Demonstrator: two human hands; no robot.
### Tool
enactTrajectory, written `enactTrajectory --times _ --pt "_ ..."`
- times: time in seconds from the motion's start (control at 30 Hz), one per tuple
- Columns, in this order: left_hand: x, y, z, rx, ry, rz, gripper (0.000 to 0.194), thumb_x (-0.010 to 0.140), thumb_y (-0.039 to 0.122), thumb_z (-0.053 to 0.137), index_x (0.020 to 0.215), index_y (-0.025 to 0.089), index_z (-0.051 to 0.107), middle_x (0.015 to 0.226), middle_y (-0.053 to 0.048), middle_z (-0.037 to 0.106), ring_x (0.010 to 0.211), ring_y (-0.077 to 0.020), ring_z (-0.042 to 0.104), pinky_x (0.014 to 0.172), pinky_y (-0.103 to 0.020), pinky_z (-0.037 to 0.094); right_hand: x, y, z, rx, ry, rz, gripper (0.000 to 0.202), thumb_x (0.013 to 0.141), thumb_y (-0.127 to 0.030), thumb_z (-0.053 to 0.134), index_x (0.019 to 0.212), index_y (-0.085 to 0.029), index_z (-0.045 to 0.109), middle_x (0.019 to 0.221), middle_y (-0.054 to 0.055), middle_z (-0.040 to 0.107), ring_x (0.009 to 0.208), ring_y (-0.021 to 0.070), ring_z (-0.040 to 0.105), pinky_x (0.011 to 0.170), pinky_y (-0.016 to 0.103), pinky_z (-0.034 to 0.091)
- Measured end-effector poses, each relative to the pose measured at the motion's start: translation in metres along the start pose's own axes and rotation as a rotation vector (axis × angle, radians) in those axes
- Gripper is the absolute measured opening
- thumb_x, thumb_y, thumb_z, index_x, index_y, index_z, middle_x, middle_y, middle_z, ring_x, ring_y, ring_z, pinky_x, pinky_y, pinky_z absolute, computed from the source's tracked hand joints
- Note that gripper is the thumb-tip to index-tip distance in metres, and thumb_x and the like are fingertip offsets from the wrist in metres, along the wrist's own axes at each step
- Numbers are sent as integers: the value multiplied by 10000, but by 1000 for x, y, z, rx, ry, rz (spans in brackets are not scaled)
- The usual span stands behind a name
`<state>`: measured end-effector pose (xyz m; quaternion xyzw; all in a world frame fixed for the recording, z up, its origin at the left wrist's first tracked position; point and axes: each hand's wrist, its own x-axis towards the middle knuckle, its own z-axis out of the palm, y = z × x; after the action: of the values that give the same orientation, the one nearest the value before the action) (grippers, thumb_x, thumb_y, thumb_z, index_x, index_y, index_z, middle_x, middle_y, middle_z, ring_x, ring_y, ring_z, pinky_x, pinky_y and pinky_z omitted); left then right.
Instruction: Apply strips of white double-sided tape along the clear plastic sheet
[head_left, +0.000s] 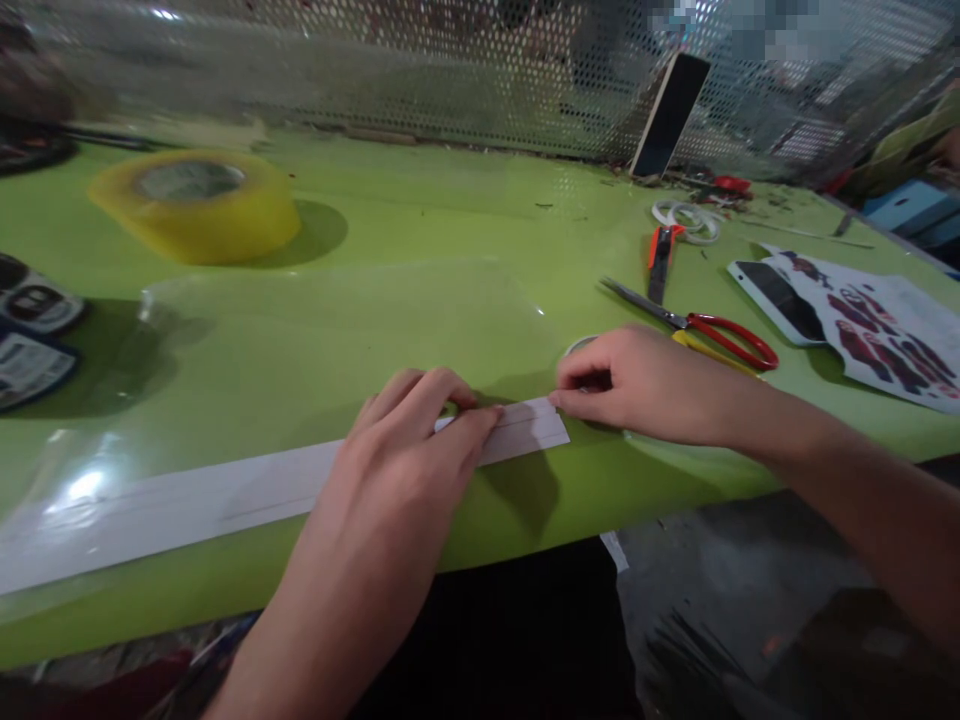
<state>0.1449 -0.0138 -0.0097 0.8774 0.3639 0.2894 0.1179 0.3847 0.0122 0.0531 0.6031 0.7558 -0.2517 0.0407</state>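
Note:
A long white paper strip [281, 481] with a thin line along it lies near the front edge of the green table, over a clear plastic sheet [360, 320]. My left hand [409, 460] rests on the strip, fingers curled and thumb pressed to the paper close to its right end. At the far right corner of the strip, my right hand [637, 385] is closed in a pinch; what lies between its fingertips is mostly hidden. Part of a pale ring [581, 345] shows behind the right hand.
Red- and yellow-handled scissors [686, 322], an orange cutter [660, 262] and white rings [690, 220] lie to the right. Beyond them are a phone [780, 300] and a printed sheet [892, 330]. A yellow tape roll [217, 220] sits at left; a dark phone-like slab [670, 115] leans on perforated mesh.

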Motion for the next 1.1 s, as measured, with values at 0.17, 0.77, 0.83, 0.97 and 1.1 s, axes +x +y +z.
enactTrajectory --times 0.17,0.77,0.83,0.97,1.1 --pt "2 -1 -2 -22 0 -8 260 951 73 535 1089 225 694 1083 -51 619 962 -209 583 787 -342 520 0 -2 -1 -6 -14 14 319 881 -419 582 645 -205 599 619 -27 541 563 108 413 567 336 229" --pt "3 4 -8 331 -172 122 371 1035 346 460 1390 298 554 1112 -62 632 974 -324 546 770 -525 464 3 -2 -4 -42 -25 14 289 863 -404 588 665 -197 630 589 -29 529 562 105 410 578 320 248" --pt "0 1 -10 278 -168 113 363 1028 370 492 1366 260 569 1155 -62 639 1031 -310 557 820 -513 469 2 -3 -4 -36 -33 21 292 873 -415 579 689 -199 648 598 -29 538 560 105 414 573 317 258" --pt "-14 -8 -12 195 -159 115 392 1041 326 488 1392 155 522 1363 -93 598 1229 -274 537 986 -479 464 1 -3 -4 0 -51 32 295 882 -443 580 767 -203 708 665 -9 617 590 118 463 575 314 282" --pt "-18 -4 -14 244 -107 151 399 1032 264 501 1392 93 510 1372 -131 603 1257 -280 541 1011 -467 483 -2 -5 -5 6 -32 3 304 895 -445 568 803 -200 724 686 1 634 597 121 475 581 315 278"
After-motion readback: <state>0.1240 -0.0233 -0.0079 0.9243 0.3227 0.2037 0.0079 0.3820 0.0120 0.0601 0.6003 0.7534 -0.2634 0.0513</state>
